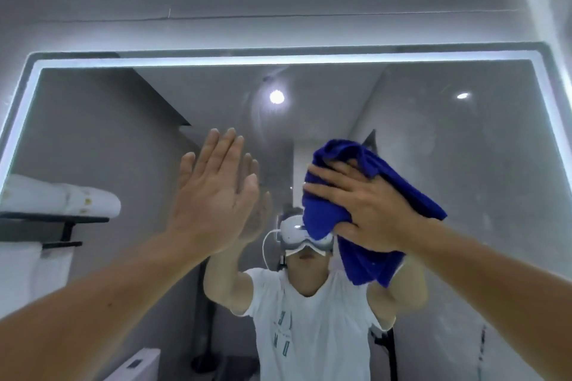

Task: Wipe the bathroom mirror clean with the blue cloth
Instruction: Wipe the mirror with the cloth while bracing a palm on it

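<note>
- left hand (213, 195): fingers straight, close together, palm flat toward the mirror (464, 170), fingertips meeting their reflection
- right hand (368, 207): fingers spread wide, pressing the blue cloth (368, 266) onto the glass
- blue cloth: bunched, deep blue, mid-mirror, loose end hanging below the hand
- mirror: faint smears at right

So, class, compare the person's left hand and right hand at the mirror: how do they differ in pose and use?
The left hand is bare; the right hand presses on the blue cloth. The left hand's fingers lie together, pointing up; the right hand's fingers spread, pointing left. Both are raised with fairly straight fingers towards the mirror.
</note>
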`<action>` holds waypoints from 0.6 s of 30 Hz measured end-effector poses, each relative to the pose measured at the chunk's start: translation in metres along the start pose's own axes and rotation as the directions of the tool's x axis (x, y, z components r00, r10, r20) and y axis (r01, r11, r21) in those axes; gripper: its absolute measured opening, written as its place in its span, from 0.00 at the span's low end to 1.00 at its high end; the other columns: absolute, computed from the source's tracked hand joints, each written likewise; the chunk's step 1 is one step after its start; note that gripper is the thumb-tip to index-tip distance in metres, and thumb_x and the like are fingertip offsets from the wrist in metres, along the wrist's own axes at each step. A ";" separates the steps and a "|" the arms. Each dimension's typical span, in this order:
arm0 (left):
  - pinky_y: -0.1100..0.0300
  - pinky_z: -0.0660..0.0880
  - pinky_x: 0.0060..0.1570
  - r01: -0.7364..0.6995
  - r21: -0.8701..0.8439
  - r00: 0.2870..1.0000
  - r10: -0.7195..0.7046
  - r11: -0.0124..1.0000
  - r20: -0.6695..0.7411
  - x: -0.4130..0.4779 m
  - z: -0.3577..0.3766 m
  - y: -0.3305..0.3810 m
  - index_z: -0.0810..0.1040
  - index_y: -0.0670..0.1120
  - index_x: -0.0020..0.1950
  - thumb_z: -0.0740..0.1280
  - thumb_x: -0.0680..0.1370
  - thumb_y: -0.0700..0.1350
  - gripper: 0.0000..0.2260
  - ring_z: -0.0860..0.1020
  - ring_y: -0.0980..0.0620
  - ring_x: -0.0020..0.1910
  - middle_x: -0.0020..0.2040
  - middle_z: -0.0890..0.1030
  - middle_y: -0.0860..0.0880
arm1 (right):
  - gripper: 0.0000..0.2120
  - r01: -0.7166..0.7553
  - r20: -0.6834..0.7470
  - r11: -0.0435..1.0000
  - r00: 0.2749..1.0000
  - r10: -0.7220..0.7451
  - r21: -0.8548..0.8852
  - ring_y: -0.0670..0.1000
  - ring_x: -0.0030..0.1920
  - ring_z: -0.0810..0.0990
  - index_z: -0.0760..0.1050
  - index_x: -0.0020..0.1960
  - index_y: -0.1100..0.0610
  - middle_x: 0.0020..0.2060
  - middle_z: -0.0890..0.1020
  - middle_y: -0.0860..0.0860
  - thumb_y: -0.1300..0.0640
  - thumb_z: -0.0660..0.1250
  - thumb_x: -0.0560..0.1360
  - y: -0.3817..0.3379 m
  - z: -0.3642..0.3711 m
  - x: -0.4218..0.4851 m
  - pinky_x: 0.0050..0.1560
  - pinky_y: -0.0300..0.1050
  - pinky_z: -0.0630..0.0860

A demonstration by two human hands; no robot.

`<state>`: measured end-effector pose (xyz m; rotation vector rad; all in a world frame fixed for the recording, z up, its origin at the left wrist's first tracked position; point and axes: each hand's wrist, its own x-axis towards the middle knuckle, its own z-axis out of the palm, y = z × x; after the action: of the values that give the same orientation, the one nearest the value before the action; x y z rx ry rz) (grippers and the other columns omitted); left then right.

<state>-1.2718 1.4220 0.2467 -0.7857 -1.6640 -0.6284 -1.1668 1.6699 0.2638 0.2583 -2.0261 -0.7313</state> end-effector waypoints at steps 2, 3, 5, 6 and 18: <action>0.51 0.38 0.77 -0.041 0.011 0.999 0.041 0.999 0.002 -0.011 0.010 0.012 0.48 0.50 0.81 0.43 0.78 0.58 0.31 0.36 0.61 0.77 0.81 0.44 0.56 | 0.30 -0.213 -0.096 0.976 0.972 0.216 0.033 0.50 0.78 0.50 0.61 0.75 0.44 0.78 0.58 0.46 0.47 0.61 0.74 0.027 -0.010 -0.002 0.77 0.53 0.45; 0.50 0.40 0.77 -0.062 0.017 0.998 0.062 0.998 -0.007 -0.016 0.015 0.018 0.49 0.50 0.81 0.43 0.79 0.58 0.31 0.37 0.60 0.78 0.81 0.45 0.55 | 0.29 -0.312 -0.132 0.949 0.940 0.314 0.035 0.52 0.78 0.51 0.63 0.75 0.44 0.78 0.58 0.47 0.47 0.61 0.74 0.034 -0.013 0.002 0.76 0.53 0.45; 0.47 0.44 0.77 -0.108 0.038 0.993 0.110 0.993 -0.036 -0.026 0.026 0.029 0.54 0.47 0.80 0.45 0.79 0.57 0.30 0.42 0.57 0.79 0.81 0.51 0.51 | 0.30 -0.440 -0.184 0.898 0.881 0.436 0.022 0.55 0.78 0.51 0.64 0.74 0.46 0.78 0.58 0.50 0.47 0.60 0.73 0.028 -0.010 0.011 0.75 0.55 0.44; 0.46 0.47 0.76 -0.129 0.051 0.990 0.131 0.990 -0.053 -0.031 0.033 0.035 0.56 0.45 0.80 0.47 0.80 0.56 0.30 0.46 0.54 0.80 0.81 0.54 0.49 | 0.31 -0.467 -0.198 0.884 0.864 0.463 0.032 0.55 0.78 0.51 0.63 0.75 0.47 0.78 0.57 0.51 0.46 0.60 0.72 0.018 -0.005 0.012 0.75 0.55 0.43; 0.44 0.51 0.75 -0.113 0.021 0.993 0.113 0.993 0.020 -0.107 0.079 0.080 0.54 0.46 0.80 0.45 0.82 0.57 0.29 0.49 0.51 0.80 0.81 0.55 0.48 | 0.34 -0.221 -0.026 0.973 0.974 0.223 0.074 0.55 0.78 0.53 0.60 0.77 0.48 0.79 0.54 0.49 0.45 0.60 0.71 -0.123 0.079 -0.152 0.76 0.57 0.46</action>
<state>-1.2434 1.5140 0.1248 -0.8658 -1.6288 -0.5243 -1.1634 1.6713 0.0534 0.0814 -2.0107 -0.5129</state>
